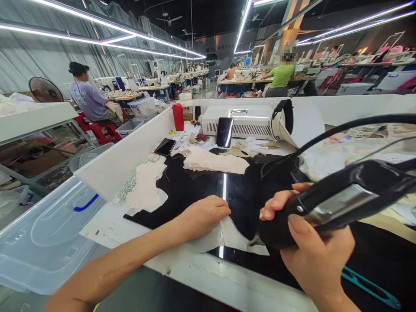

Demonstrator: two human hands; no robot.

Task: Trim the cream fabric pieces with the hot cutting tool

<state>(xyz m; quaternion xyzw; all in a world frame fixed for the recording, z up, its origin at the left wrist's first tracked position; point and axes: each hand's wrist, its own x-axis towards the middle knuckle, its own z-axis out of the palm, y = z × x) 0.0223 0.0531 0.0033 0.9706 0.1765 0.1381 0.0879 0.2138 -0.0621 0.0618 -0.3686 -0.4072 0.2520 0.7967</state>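
A pale cut fabric piece (234,234) lies on the shiny black work surface (201,190). My left hand (206,216) rests on its left part, fingers curled and pressed together over the cloth; their tips are hidden. My right hand (315,247) is wrapped round a thick black corded handheld tool (344,199) with a metal plate on its side. The tool's lower end is close to the right end of the piece; whether they touch, I cannot tell. Beyond my hands lie a stack of pale fabric pieces (214,160) and more pale pieces (146,184) at the left.
A black cable (351,121) arches over the right side. Behind the fabric are two phones (225,132), a white vented box (238,121) and a red cup (178,117). A teal tool (370,286) lies near my right wrist. Clear bins (55,234) stand left; people sit farther off.
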